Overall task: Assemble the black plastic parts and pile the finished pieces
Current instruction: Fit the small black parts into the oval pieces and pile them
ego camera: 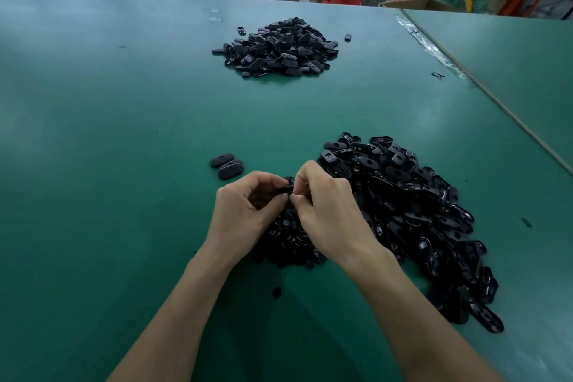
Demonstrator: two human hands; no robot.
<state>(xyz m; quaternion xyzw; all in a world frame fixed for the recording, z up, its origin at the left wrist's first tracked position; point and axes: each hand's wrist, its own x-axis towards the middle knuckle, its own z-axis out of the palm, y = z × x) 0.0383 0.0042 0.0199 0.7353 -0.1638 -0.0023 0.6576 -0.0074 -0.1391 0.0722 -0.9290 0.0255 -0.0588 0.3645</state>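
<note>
The left hand (248, 208) and right hand (325, 205) meet, fingers curled, and pinch one small black part (286, 186) between their tips. Left of the fingers, the matte green table (108, 133) gives wide open room. Beyond them it runs to a far pile (279, 46) of rounded oblong pieces. Just right of the fingers a glossy heap of oval shells (418, 214) crowds in, short of the diagonal seam (496, 102). Two smooth oblong pieces (226, 164) lie just beyond-left, and small round bits (288, 242) lie beneath.
</note>
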